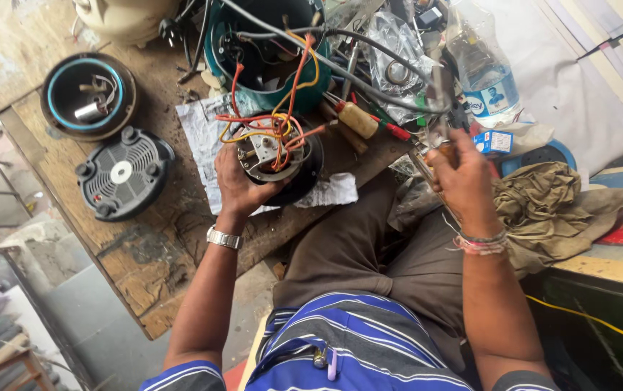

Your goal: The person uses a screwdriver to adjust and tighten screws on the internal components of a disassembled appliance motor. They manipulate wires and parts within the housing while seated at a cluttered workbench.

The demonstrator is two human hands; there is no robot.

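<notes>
Overhead, a worn wooden workbench (159, 253) — left hand (237, 185) gripping a wired motor (276, 153), right hand (465, 181) closed on a tool (438, 90).

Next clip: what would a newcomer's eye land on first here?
Probably the tangle of orange, red and yellow wires at centre, spilling from a round black motor unit that the left hand grips on the worn wooden bench. To the right, the right hand holds a slim tool over the lap, beside a crumpled khaki cloth. A clear plastic bottle stands behind it amid the clutter.
</notes>
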